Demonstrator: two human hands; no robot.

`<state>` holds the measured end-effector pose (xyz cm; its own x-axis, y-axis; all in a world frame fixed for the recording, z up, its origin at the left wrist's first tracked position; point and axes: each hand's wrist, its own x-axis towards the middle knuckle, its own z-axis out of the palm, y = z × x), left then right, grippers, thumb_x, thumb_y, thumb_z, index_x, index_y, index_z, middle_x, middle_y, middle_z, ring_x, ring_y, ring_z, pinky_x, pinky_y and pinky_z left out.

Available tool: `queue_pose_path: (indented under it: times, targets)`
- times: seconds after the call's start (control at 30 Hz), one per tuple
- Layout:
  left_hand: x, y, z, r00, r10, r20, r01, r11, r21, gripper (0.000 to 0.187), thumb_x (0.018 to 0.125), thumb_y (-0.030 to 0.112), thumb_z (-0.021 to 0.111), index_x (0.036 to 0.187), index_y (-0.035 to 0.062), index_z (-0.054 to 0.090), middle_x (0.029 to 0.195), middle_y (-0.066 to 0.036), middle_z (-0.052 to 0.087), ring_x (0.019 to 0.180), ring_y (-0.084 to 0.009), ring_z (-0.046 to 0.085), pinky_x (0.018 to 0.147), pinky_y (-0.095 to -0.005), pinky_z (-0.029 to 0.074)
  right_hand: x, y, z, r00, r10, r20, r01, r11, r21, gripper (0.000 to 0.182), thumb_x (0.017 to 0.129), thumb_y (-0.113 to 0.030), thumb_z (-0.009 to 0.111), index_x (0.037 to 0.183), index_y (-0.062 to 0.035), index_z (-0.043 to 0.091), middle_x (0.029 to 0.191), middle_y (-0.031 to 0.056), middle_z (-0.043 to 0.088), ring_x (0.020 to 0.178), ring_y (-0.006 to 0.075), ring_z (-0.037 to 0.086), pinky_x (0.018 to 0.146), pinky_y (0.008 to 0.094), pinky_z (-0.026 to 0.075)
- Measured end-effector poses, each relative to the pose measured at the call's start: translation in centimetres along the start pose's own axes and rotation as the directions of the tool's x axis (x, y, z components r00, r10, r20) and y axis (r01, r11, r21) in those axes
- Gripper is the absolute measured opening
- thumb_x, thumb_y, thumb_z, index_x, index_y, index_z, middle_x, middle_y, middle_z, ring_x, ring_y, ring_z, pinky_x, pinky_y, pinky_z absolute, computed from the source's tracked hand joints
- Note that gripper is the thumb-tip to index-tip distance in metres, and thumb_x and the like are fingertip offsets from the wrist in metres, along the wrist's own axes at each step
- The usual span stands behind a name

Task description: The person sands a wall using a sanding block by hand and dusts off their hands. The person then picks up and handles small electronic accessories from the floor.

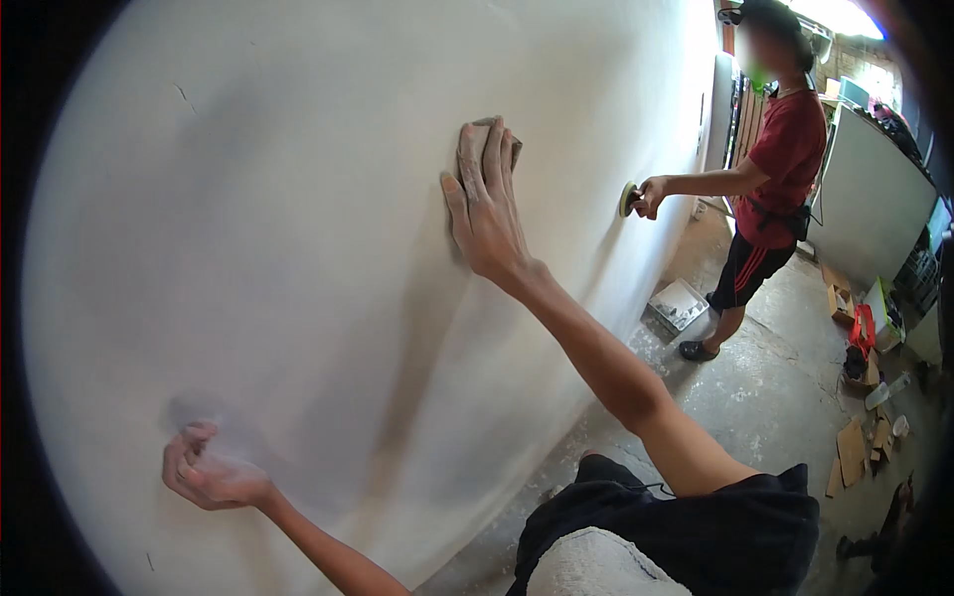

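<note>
My right hand (485, 204) lies flat on the large pale wall (298, 248), fingers pointing up and the thumb out to the left. Beneath its fingers is a folded grey sheet of sandpaper (516, 149), its edges showing past the fingertips and at the side. Lower down at the left, my left hand (214, 472) is close to the wall, palm turned up and fingers loosely curled. It looks slightly blurred and dusted white, with no object visible in it. Fine dust coats my right fingers too.
A person in a red shirt (790, 149) stands farther along the wall, holding a round sanding pad (628, 199) to it. A white tray (679, 306) sits on the concrete floor (760, 397) by that person's feet. Cardboard pieces (852, 452) and boxes lie at the right.
</note>
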<state>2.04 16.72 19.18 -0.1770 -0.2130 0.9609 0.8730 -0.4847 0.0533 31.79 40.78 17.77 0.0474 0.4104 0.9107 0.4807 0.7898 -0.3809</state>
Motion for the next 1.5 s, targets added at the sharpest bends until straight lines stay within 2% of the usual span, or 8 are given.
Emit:
queue_pose_path:
  times: [0.33, 0.47, 0.6, 0.8, 0.83, 1.0, 1.2, 1.5]
  targets:
    - [-2.8, -0.3, 0.1, 0.998, -0.05, 0.025, 0.05, 0.999, -0.019, 0.032, 0.098, 0.027, 0.036, 0.087, 0.0003, 0.05, 0.081, -0.016, 0.055, 0.067, -0.0231, 0.052, 0.058, -0.0358, 0.047, 0.5, 1.0, 1.3, 0.992, -0.126, -0.014, 0.125, 0.99, -0.066, 0.058, 0.101, -0.022, 0.041, 0.149, 0.0038, 0.02, 0.155, 0.0308, 0.006, 0.141, 0.054, 0.0, 0.114, 0.0608, 0.001]
    - [-2.5, -0.2, 0.9, 0.964, 0.249, -0.091, -0.253, 0.967, -0.033, 0.042, 0.096, 0.033, 0.032, 0.06, 0.0124, 0.036, 0.076, -0.015, 0.053, 0.066, -0.0242, 0.052, 0.059, -0.0371, 0.046, 6.6, 1.7, 0.1, 0.974, -0.158, -0.165, 0.163, 0.987, 0.017, 0.052, 0.103, -0.022, 0.037, 0.147, 0.0054, 0.026, 0.155, 0.0285, 0.014, 0.144, 0.0466, 0.005, 0.117, 0.0544, 0.001]
    - [-0.9, 0.5, -1.9, 0.965, 0.244, 0.092, -0.196, 0.911, -0.362, 0.04, 0.093, 0.038, 0.035, 0.089, 0.0012, 0.051, 0.093, -0.021, 0.058, 0.08, -0.0309, 0.058, 0.069, -0.043, 0.05, 0.2, -0.2, 0.9, 0.998, -0.063, -0.018, 0.063, 0.998, 0.013, 0.057, 0.104, -0.03, 0.029, 0.152, -0.0016, 0.016, 0.159, 0.0197, 0.002, 0.147, 0.036, -0.003, 0.118, 0.046, -0.003]
    - [0.1, 0.9, -2.4, 0.972, 0.204, -0.115, -0.209, 0.978, -0.028, 0.052, 0.093, 0.039, 0.036, 0.116, -0.0068, 0.048, 0.114, -0.03, 0.056, 0.102, -0.0421, 0.059, 0.083, -0.0505, 0.052, -5.2, 1.4, 1.1, 0.988, -0.152, 0.04, 0.153, 0.988, -0.033, 0.061, 0.098, -0.017, 0.046, 0.15, 0.0011, 0.02, 0.157, 0.0268, 0.005, 0.144, 0.0472, -0.001, 0.116, 0.057, 0.003]
    - [0.2, 2.0, -3.0, 0.997, 0.072, -0.029, -0.072, 0.997, 0.024, 0.057, 0.096, 0.039, 0.038, 0.127, -0.0088, 0.045, 0.133, -0.032, 0.047, 0.122, -0.045, 0.049, 0.1, -0.0548, 0.043, -2.3, 1.3, 0.2, 0.988, -0.154, 0.012, 0.155, 0.986, -0.059, 0.061, 0.099, -0.018, 0.045, 0.15, 0.0013, 0.02, 0.156, 0.0276, 0.005, 0.143, 0.0492, 0.0, 0.116, 0.0574, 0.005]
    - [0.2, 3.0, -2.9, 0.945, 0.064, 0.321, -0.294, 0.597, 0.746, 0.07, 0.095, 0.054, 0.04, 0.139, -0.0006, 0.04, 0.147, -0.026, 0.035, 0.138, -0.0413, 0.033, 0.112, -0.056, 0.024, 4.7, 4.5, -1.2, 0.99, -0.132, -0.048, 0.131, 0.991, -0.032, 0.055, 0.1, -0.023, 0.043, 0.146, 0.0042, 0.028, 0.154, 0.0313, 0.009, 0.14, 0.0539, 0.006, 0.115, 0.0587, 0.009]
    - [-5.1, -4.0, -2.5, 0.92, 0.043, 0.389, -0.382, 0.318, 0.867, 0.07, 0.094, 0.059, 0.034, 0.149, 0.0153, 0.034, 0.157, -0.015, 0.022, 0.145, -0.039, 0.017, 0.114, -0.0589, 0.012, -13.0, 7.5, 4.2, 0.968, -0.101, 0.23, 0.111, 0.993, -0.032, 0.058, 0.099, -0.026, 0.048, 0.147, -0.0003, 0.03, 0.156, 0.0267, 0.01, 0.141, 0.0531, 0.003, 0.115, 0.0599, 0.009]
    - [0.6, -0.6, -1.6, 0.893, 0.142, 0.426, -0.449, 0.278, 0.849, 0.062, 0.098, 0.052, 0.033, 0.15, 0.0183, 0.034, 0.158, -0.013, 0.022, 0.144, -0.0382, 0.022, 0.111, -0.0624, 0.015, 3.8, 2.6, -1.3, 0.985, -0.165, 0.047, 0.166, 0.986, -0.032, 0.058, 0.099, -0.025, 0.046, 0.15, -0.0046, 0.025, 0.157, 0.0251, 0.009, 0.141, 0.0533, 0.005, 0.115, 0.0579, 0.012]
